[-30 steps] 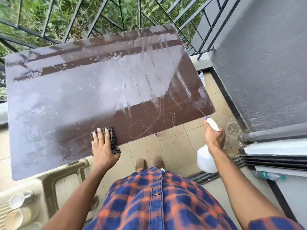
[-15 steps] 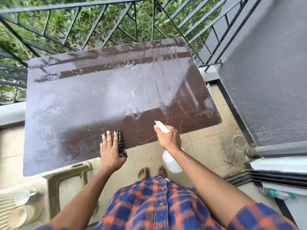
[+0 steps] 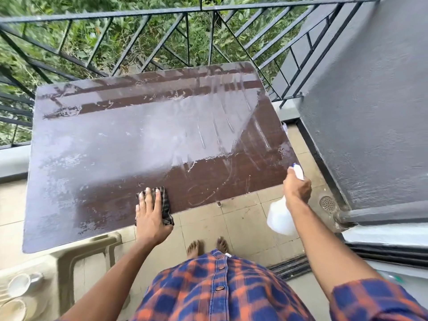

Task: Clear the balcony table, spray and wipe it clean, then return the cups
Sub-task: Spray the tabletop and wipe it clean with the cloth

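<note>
In my head view, the right hand point(image 3: 297, 189) has swung the white plastic spray bottle point(image 3: 279, 218) back off the near edge of the wet dark brown rectangular table point(image 3: 115, 147) to just beside its right corner. I judge that spraying is done and wiping comes next. Its fingers are curled round the bottle's neck. The left hand point(image 3: 150, 216) stays pressed flat, fingers straight, on the dark checked cloth point(image 3: 167, 209) at the near edge, and the pale cups point(image 3: 20, 284) wait on the beige plastic chair point(image 3: 81, 256) at lower left.

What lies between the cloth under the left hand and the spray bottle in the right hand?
Head view: nothing stands there. Between the cloth and the spray bottle is only bare table with faint wet smears, then floor tiles.
</note>
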A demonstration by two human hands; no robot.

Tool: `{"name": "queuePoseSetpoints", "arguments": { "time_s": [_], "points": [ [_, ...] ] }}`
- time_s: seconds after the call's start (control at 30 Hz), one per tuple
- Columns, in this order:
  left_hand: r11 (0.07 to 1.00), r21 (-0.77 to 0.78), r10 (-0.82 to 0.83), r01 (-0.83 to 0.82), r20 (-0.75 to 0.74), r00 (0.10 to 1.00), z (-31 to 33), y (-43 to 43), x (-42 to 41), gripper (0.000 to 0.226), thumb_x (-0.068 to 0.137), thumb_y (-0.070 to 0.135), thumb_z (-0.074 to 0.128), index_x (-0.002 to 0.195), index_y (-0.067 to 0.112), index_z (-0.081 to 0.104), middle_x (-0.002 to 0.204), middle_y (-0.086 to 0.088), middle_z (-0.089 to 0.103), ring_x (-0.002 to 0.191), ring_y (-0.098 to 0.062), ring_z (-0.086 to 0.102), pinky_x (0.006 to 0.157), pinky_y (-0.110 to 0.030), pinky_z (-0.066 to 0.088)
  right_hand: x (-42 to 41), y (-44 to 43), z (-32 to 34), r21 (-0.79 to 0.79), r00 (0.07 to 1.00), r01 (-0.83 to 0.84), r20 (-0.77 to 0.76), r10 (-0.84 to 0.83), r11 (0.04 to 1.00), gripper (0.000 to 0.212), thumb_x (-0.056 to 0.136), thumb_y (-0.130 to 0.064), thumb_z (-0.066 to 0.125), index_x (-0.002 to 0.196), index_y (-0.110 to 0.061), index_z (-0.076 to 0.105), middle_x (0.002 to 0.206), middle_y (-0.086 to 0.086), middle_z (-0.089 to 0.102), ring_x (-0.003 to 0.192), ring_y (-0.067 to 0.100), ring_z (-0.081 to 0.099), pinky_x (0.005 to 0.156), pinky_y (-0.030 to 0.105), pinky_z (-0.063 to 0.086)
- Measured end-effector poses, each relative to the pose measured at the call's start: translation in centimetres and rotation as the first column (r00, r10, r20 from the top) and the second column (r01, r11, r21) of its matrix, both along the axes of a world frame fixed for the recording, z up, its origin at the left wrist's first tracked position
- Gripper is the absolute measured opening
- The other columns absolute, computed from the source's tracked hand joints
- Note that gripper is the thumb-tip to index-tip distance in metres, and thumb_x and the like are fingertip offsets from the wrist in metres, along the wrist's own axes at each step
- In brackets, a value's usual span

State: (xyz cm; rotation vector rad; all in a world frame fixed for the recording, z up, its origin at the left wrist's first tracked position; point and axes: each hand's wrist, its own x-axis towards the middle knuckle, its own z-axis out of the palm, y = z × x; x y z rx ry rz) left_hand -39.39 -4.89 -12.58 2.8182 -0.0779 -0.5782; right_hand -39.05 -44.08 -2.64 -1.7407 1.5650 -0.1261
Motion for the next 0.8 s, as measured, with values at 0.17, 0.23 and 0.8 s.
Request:
{"name": "queuePoseSetpoints", "arguments": {
  "time_s": [0.17, 0.23, 0.8],
  "points": [
    [1.000, 0.008, 0.005, -0.005, -0.008, 1.000, 0.1, -0.2, 0.2, 0.124, 0.069, 0.036, 0.082, 0.161, 0.017, 0.000, 0.166, -0.010, -0.019, 0.152, -0.033, -0.019, 0.124, -0.050, 0.003, 0.8, 5.4, 0.5, 0.047, 0.930, -0.357, -0.071, 0.360, 0.933, 0.061, 0.077, -0.067, 0.068, 0.104, -0.014, 0.076, 0.100, 0.008, 0.079, 0.092, 0.034, 0.073, 0.080, 0.037, 0.057],
    [1.000, -0.010, 0.015, -0.015, -0.013, 1.000, 0.1, -0.2, 0.2, 0.124, 0.069, 0.035, 0.082, 0.161, 0.018, 0.001, 0.166, -0.008, -0.019, 0.153, -0.031, -0.019, 0.124, -0.050, 0.003, 1.3, 8.9, 0.6, 0.024, 0.824, -0.562, -0.068, 0.562, 0.827, 0.045, 0.088, -0.059, 0.067, 0.096, -0.016, 0.078, 0.092, 0.008, 0.077, 0.084, 0.033, 0.069, 0.072, 0.035, 0.054],
    [1.000, -0.002, 0.020, -0.020, 0.003, 1.000, -0.2, 0.0, 0.1, 0.122, 0.071, 0.036, 0.079, 0.161, 0.020, -0.001, 0.166, -0.006, -0.020, 0.152, -0.029, -0.021, 0.125, -0.049, 0.003, 4.3, 2.6, 0.5, -0.048, 0.997, -0.057, 0.040, 0.059, 0.997, 0.062, 0.091, -0.061, 0.060, 0.114, -0.006, 0.076, 0.119, 0.023, 0.074, 0.107, 0.046, 0.069, 0.093, 0.046, 0.056]
  ]
}}
